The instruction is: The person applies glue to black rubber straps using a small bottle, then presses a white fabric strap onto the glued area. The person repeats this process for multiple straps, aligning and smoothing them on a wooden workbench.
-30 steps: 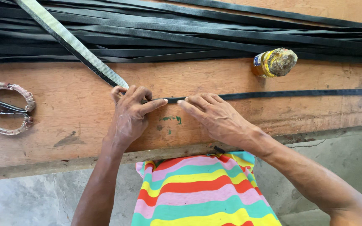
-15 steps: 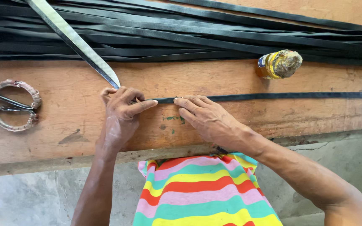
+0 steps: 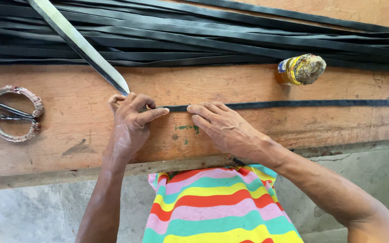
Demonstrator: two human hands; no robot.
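Under left hand (image 3: pixel 129 128) (knife handle hidden)

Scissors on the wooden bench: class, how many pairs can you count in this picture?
1. The scissors lie at the bench's far left, apart from both hands, with the blades cut off by the picture's edge. More may lie out of view.

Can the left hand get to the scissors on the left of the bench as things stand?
Probably yes. The scissors lie in the open on the wooden bench, bare board between them and the left hand. But that hand grips a long blade at the black strip.
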